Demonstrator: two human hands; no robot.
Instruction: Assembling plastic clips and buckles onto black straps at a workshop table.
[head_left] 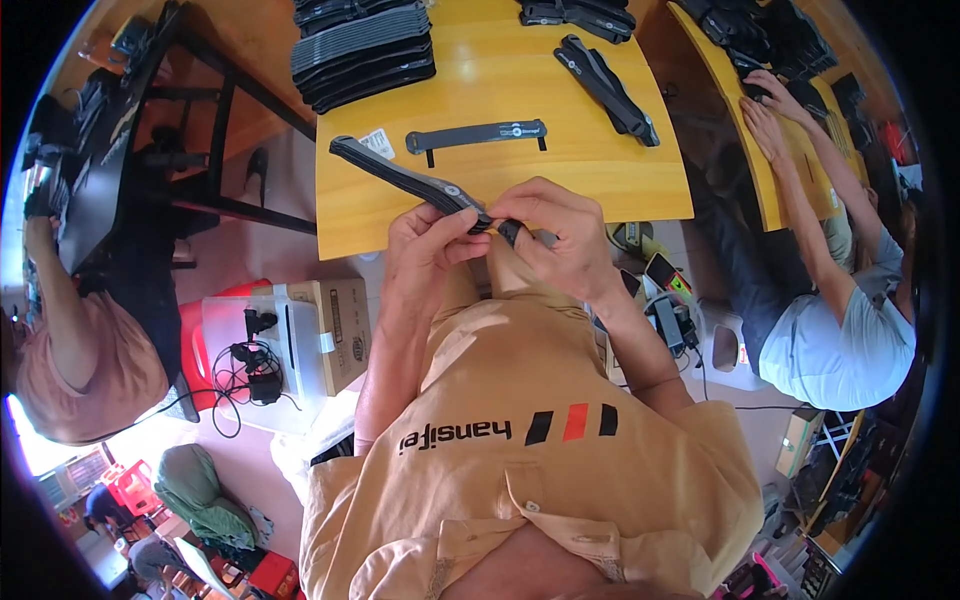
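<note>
My left hand (425, 245) is closed round the near end of a bundle of flat black straps (395, 180). The bundle slants up and left over the front edge of the yellow table (580, 185). Close beside it, my right hand (565, 235) pinches a short black band (511, 232) at the bundle's near end. Whether that band is joined to the bundle cannot be made out. A single dark strap (475, 138) with two short black tabs lies flat on the table, beyond my hands. A white printed label (378, 144) lies left of it.
A tall stack of dark straps (365, 60) stands at the table's far left. Another bundle (607, 90) lies at the right, with more straps (580, 18) behind. Co-workers sit on both sides; one's hands (770, 115) rest at the right table. A cardboard box (343, 330) stands lower left.
</note>
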